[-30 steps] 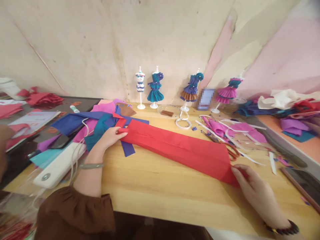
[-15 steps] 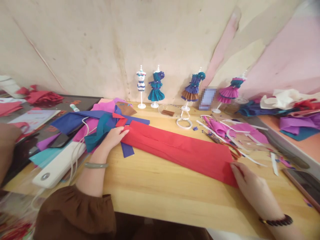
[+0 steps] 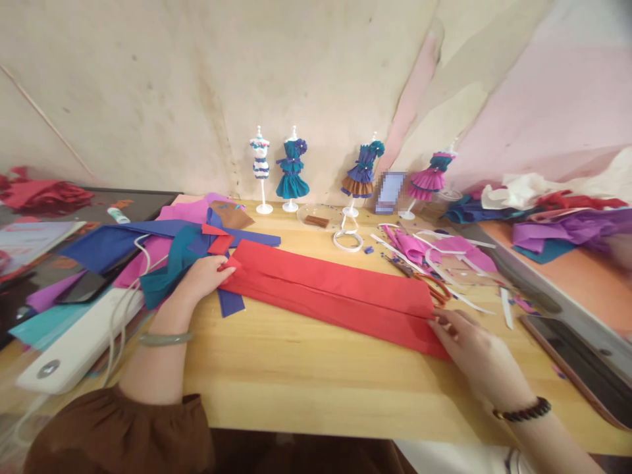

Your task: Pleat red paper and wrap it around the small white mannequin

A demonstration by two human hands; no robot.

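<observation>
A long red paper sheet (image 3: 326,293), folded lengthwise, lies across the wooden table (image 3: 306,388). My left hand (image 3: 200,280) pinches its left end, fingers closed on the paper. My right hand (image 3: 474,355) presses and pinches the right end, fingertips on the fold. A green bangle sits on my left wrist, a dark bead bracelet on my right.
Blue, teal and magenta paper sheets (image 3: 148,243) pile at the left over a white device (image 3: 74,345). Several small mannequins in paper dresses (image 3: 292,168) stand by the wall. Scissors (image 3: 437,289) and white strips lie behind the right end. A phone (image 3: 577,368) rests at the right edge.
The near long edge of the red sheet has been folded up toward the middle, so it looks narrower. My right hand moved up and left along the end. The camera shifted right.
</observation>
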